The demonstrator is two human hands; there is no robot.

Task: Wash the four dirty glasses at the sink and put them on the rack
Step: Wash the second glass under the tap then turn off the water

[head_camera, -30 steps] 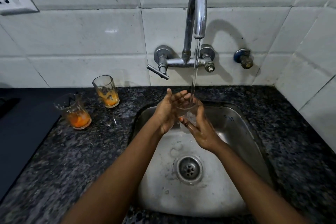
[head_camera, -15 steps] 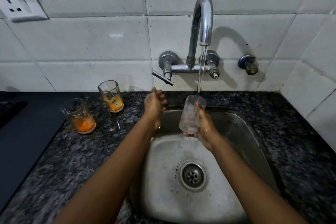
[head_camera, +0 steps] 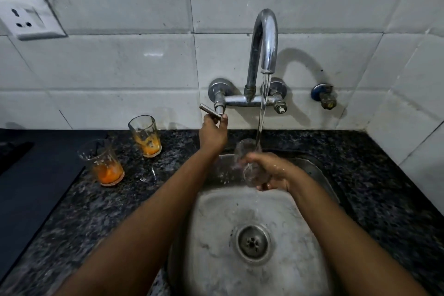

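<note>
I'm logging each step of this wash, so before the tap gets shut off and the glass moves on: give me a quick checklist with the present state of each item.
1. Left hand on the tap lever: ok, fingers touch it from below.
2. Right hand holds the glass: ok, fingers wrap round it over the sink.
3. Glass rinsed clean: cannot tell, it is blurred, though no orange shows in it.
4. Water stream off: not ok, running.
5. Other glasses washed: not ok, the near dirty glass and the far dirty glass hold orange residue on the counter.
6. Rack ready: cannot tell, none in view.
</note>
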